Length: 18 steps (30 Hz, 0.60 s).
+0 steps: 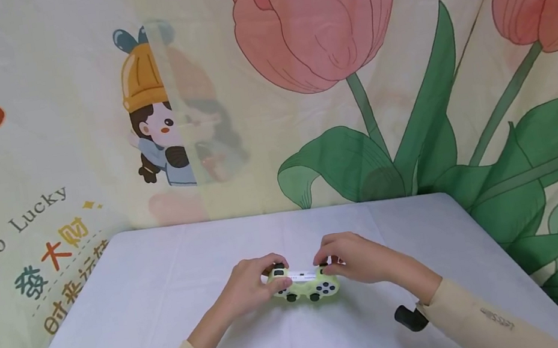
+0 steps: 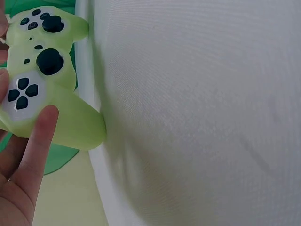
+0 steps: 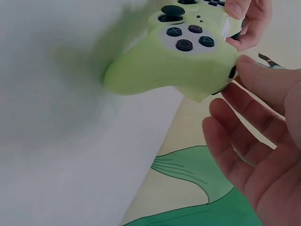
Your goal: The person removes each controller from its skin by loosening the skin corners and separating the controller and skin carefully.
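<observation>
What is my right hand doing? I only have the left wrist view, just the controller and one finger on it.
Observer: The right hand is on the controller too, at its right end, opposite the left hand.
Operator: Is it gripping?
Observer: Not that the right wrist view shows. One fingertip touches the right shoulder, and the other fingers are spread out off the controller.
Operator: Where is the controller on the table?
Observer: Near the middle of the table, towards the person. I cannot tell whether it rests on the table or is held just above it.
</observation>
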{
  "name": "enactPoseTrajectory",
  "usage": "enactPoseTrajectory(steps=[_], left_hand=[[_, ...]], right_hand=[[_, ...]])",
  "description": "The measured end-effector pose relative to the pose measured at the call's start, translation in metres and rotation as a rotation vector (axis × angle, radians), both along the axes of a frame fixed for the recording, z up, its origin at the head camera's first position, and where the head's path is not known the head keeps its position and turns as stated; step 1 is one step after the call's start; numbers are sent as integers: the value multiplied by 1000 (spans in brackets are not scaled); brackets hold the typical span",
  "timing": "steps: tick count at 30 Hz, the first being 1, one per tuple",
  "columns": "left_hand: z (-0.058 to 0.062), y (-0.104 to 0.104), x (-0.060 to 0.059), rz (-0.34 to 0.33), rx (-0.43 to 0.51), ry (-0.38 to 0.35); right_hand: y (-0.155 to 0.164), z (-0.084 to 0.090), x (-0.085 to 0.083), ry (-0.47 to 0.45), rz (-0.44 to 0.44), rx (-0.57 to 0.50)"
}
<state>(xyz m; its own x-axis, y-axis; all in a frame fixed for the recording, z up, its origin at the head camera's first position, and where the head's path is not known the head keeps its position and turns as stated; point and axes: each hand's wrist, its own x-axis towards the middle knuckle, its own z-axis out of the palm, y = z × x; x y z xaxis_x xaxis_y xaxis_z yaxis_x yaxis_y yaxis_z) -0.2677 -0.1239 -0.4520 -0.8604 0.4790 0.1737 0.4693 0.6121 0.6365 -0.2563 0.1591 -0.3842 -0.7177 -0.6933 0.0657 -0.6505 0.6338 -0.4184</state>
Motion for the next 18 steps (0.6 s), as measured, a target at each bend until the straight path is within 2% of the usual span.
enactPoseTrajectory(steps=[11, 18], left_hand=[[1, -2, 2, -1, 7, 18], [-1, -2, 0, -7, 1, 26]], right_hand=[[-18, 17, -11, -73, 65, 179], [-18, 18, -13, -61, 86, 205]])
